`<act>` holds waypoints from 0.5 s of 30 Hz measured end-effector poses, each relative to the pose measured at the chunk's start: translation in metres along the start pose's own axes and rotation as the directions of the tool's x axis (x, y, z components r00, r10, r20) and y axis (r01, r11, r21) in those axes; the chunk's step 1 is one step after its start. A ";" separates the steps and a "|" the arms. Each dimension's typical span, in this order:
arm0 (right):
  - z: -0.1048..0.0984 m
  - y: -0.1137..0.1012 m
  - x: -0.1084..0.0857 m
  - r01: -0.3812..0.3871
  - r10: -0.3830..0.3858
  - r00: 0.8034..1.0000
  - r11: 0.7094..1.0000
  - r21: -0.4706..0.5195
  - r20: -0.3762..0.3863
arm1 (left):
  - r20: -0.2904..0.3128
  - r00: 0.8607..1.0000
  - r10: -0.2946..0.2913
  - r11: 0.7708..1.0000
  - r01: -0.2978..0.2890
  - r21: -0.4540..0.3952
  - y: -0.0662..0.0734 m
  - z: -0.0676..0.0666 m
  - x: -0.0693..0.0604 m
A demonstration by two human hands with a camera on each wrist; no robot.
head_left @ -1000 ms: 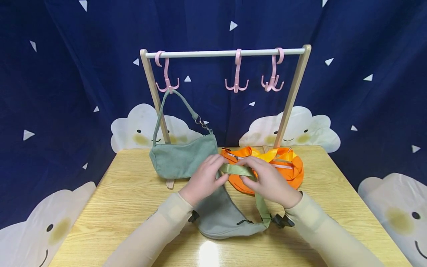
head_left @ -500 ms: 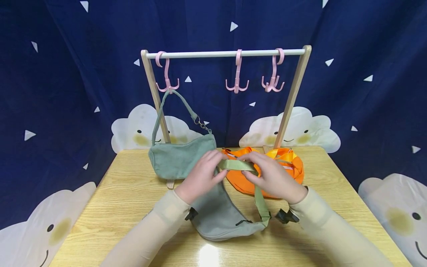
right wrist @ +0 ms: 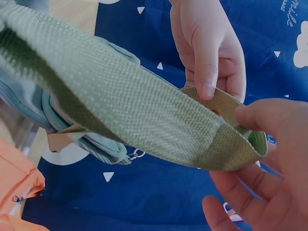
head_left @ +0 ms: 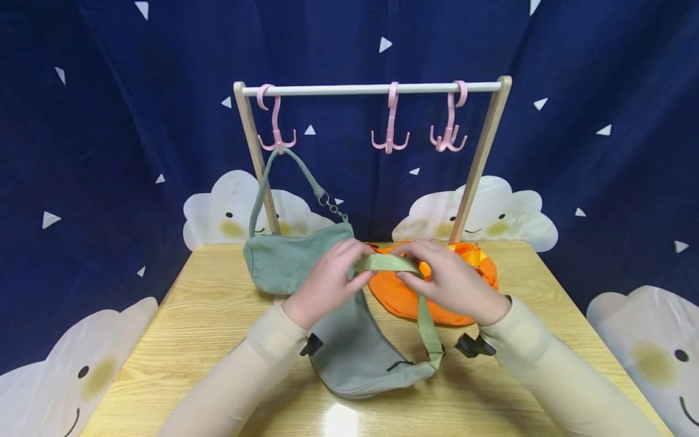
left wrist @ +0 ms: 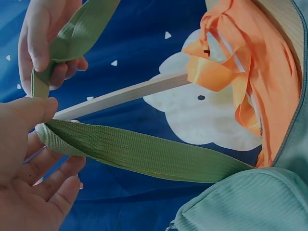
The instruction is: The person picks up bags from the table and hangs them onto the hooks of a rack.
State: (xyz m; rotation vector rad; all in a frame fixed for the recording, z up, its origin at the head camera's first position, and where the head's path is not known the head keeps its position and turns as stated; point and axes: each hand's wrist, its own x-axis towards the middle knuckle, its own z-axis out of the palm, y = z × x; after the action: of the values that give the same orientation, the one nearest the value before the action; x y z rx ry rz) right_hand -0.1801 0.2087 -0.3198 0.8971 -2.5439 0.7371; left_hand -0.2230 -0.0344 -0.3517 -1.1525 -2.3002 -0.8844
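Note:
A grey crossbody bag (head_left: 363, 358) droops toward the front of the wooden table, below my hands. Its green webbing strap (head_left: 389, 263) stretches level between my two hands. My left hand (head_left: 326, 282) pinches the strap between thumb and fingers on one side. On the other side my right hand (head_left: 452, 282) pinches it the same way. From the right hand the strap runs down to the bag's right end. The left wrist view shows the strap (left wrist: 159, 150) bent over the left fingers; in the right wrist view it forms a loop (right wrist: 144, 106) at the right fingers.
Behind the hands lies an orange bag (head_left: 401, 297), partly covered by the right hand. A sage-green shoulder bag (head_left: 289, 258) hangs from the left pink hook (head_left: 280, 136). Two more pink hooks, a middle one (head_left: 390, 130) and a right one (head_left: 449, 133), hang on the white rail (head_left: 338, 90).
Both hands have risen slightly with the strap, and the right hand has shifted a little to the right. The strap stays pinched in both hands.

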 end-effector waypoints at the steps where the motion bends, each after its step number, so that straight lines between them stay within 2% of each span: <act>1: -0.001 0.000 0.000 0.000 0.000 1.000 1.000 0.003 0.002 | 0.000 1.000 0.002 1.000 -0.002 0.001 0.000 -0.001 0.001; 15: -0.014 -0.001 0.006 0.038 -0.038 0.999 0.999 0.013 0.003 | -0.005 1.000 0.018 1.000 -0.018 0.018 0.005 -0.014 0.008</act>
State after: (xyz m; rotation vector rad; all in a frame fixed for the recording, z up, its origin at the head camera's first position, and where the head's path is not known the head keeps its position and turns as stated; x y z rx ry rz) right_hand -0.1816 0.2132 -0.3056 0.9491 -2.5209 0.7426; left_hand -0.2221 -0.0372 -0.3347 -1.1603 -2.2854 -0.8574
